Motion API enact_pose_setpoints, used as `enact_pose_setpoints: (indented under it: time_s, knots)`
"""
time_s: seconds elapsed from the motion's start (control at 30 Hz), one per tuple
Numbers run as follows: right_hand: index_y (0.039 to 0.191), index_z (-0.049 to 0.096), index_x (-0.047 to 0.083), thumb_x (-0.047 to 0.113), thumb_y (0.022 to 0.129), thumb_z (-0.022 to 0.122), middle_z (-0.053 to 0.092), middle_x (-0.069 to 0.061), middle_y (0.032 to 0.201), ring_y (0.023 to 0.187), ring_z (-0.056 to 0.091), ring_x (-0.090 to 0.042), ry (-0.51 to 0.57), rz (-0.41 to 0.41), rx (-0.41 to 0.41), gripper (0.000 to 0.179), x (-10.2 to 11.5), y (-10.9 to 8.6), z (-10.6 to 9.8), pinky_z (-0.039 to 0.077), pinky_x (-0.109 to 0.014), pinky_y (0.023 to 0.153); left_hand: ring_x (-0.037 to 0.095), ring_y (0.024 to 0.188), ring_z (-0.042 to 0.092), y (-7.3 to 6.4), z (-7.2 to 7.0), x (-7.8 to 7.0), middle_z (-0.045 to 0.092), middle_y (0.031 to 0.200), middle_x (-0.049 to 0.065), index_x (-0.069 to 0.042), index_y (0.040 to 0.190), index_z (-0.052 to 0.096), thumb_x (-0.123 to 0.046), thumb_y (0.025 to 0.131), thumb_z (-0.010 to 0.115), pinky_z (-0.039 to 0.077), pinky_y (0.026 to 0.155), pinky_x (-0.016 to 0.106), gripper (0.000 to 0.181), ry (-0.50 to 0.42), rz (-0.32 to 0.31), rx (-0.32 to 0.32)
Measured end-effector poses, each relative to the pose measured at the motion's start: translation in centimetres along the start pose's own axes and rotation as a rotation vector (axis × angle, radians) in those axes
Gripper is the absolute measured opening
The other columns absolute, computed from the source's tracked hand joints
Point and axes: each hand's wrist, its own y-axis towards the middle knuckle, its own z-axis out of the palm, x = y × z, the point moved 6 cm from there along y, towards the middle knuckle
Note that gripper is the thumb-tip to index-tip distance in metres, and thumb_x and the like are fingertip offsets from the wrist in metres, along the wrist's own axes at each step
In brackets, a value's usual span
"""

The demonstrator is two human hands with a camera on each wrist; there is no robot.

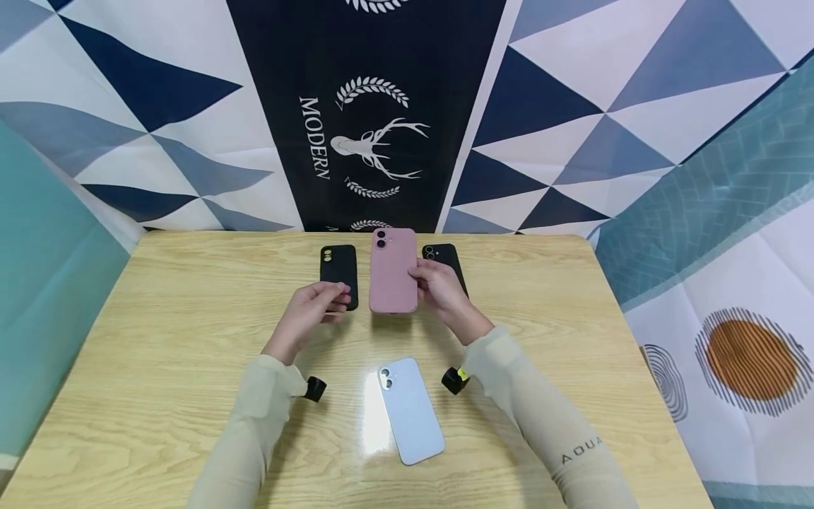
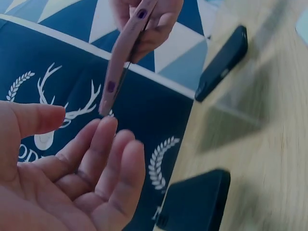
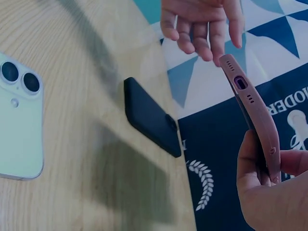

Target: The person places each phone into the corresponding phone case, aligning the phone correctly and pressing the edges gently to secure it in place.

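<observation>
My right hand (image 1: 443, 288) pinches the right edge of a pink phone case (image 1: 392, 272), thumb on the back, holding it raised above the table. Its port opening shows in the right wrist view; whether a phone sits inside I cannot tell. Apart from it, to its left, my left hand (image 1: 311, 309) hovers with nothing in it, fingers loosely bent in the left wrist view. Below that hand lies a black phone case (image 1: 338, 263), partly covered by the fingers. Another black phone case (image 1: 450, 259) lies behind my right hand. Nearer me lies a light blue phone (image 1: 412, 413), back up.
The wooden table (image 1: 191, 339) ends at the back against a patterned cloth (image 1: 540, 127). Small black wrist cameras (image 1: 454, 380) hang under both sleeves. Light glares on the wood left of the light blue phone.
</observation>
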Motion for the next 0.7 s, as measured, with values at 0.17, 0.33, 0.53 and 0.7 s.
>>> enact_pose_setpoints:
  time_s: [0.17, 0.33, 0.53, 0.7]
  knots:
    - [0.122, 0.049, -0.009, 0.001, 0.093, 0.045, 0.055, 0.005, 0.074, 0.063, 0.048, -0.004, -0.035, 0.008, 0.000, 0.030, -1.0, 0.8, -0.4, 0.039, -0.016, 0.056, 0.026, 0.105, 0.056, 0.1, -1.0, 0.2, 0.057, 0.122, 0.018, -0.001, 0.124, 0.055, -0.027, 0.099, 0.044, 0.049, 0.093, 0.041, 0.038, 0.068, -0.021, -0.066]
    - [0.128, 0.047, -0.008, 0.002, 0.094, 0.045, 0.056, 0.005, 0.079, 0.067, 0.051, -0.003, -0.068, 0.035, -0.017, 0.036, -1.8, 1.5, -0.6, 0.041, -0.014, 0.057, 0.027, 0.107, 0.052, 0.3, -1.6, 0.4, 0.056, 0.123, 0.017, -0.003, 0.128, 0.053, -0.029, 0.098, 0.045, 0.048, 0.091, 0.041, 0.040, 0.168, -0.007, -0.108]
    - [0.128, 0.050, -0.006, 0.003, 0.093, 0.048, 0.056, 0.005, 0.081, 0.068, 0.051, -0.003, -0.117, 0.065, -0.063, 0.036, -2.7, 2.2, -0.9, 0.042, -0.016, 0.060, 0.024, 0.104, 0.051, 0.9, -2.4, 0.6, 0.056, 0.121, 0.012, -0.007, 0.127, 0.055, -0.033, 0.097, 0.047, 0.041, 0.082, 0.029, 0.041, 0.230, -0.005, -0.168]
    - [0.129, 0.050, -0.005, 0.004, 0.094, 0.048, 0.055, 0.003, 0.087, 0.072, 0.051, -0.004, -0.134, 0.076, -0.083, 0.037, -3.4, 2.9, -1.1, 0.042, -0.016, 0.062, 0.024, 0.102, 0.050, 1.3, -3.0, 0.5, 0.055, 0.121, 0.013, -0.007, 0.128, 0.054, -0.032, 0.097, 0.047, 0.041, 0.082, 0.029, 0.040, 0.223, -0.020, -0.183]
